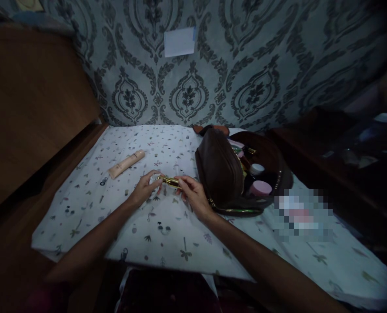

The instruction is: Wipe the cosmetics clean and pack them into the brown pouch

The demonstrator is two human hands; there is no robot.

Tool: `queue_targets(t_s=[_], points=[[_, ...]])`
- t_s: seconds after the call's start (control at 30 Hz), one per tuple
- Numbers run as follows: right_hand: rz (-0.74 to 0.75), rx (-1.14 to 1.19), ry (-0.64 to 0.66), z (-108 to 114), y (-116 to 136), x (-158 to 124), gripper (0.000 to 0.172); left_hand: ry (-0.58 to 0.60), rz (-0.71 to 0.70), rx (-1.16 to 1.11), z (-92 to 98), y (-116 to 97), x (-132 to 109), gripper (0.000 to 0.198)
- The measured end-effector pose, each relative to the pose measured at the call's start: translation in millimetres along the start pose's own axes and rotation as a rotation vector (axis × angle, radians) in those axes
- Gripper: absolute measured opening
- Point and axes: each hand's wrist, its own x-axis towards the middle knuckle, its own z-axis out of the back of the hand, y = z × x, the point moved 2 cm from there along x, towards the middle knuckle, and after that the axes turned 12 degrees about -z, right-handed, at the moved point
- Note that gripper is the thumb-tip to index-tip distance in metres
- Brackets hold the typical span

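Between my two hands, above the cloth-covered table, is a small shiny gold lipstick tube point(171, 181). My left hand point(145, 189) pinches its left end, where a pale or clear part shows between the fingers. The other end is gripped by the thumb and fingers of my right hand point(195, 195), which partly cover it. Just right of that hand stands a dark brown cosmetic bag point(219, 165), unzipped, with its lid folded back. Inside it I see a pink-lidded jar point(261, 188), a white-capped container point(256, 169) and several other cosmetics.
A beige squeeze tube point(127, 164) lies on the patterned white tablecloth point(167, 143) to the left. A blurred-out item point(302, 215) rests right of the bag. Wooden furniture point(33, 104) borders the table's left, and a patterned wall point(187, 87) rises behind it.
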Motion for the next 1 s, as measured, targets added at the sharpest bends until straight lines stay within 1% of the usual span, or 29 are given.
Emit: queue_targets(t_s=[0.17, 0.27, 0.4, 0.53, 0.63, 0.7, 0.8, 0.87, 1.0], points=[[0.059, 0.011, -0.049, 1.7, -4.9, 3.6, 0.036, 0.000, -0.037, 0.049, -1.1, 1.5, -1.0, 0.039], [0.110, 0.005, -0.033, 1.9, -6.0, 4.4, 0.032, -0.007, -0.029, 0.130, 0.0, 0.9, -1.5, 0.039], [0.125, -0.014, 0.002, 0.8, -6.4, 4.1, 0.031, -0.015, 0.005, 0.186, 1.6, 2.2, -1.6, 0.043], [0.157, -0.033, -0.009, -1.2, -8.2, 4.0, 0.033, -0.038, 0.028, 0.132, 1.6, 3.5, -1.6, 0.042], [0.180, -0.032, -0.032, -2.2, -9.2, 3.7, 0.032, -0.061, 0.066, 0.038, 0.0, 3.0, -1.1, 0.038], [0.163, -0.024, -0.032, -2.3, -9.5, 3.3, 0.031, -0.087, 0.075, -0.037, -1.0, 2.5, -0.2, 0.038], [0.098, -0.014, -0.025, -1.7, -9.6, 2.7, 0.033, -0.132, 0.075, -0.130, -0.5, 3.7, 1.4, 0.038], [0.070, -0.010, -0.028, -1.0, -9.1, 2.3, 0.034, -0.145, 0.077, -0.155, 0.9, 5.2, 2.2, 0.038], [0.063, 0.009, -0.021, -0.7, -8.0, 2.0, 0.035, -0.129, 0.075, -0.142, 2.5, 6.0, 2.6, 0.038]])
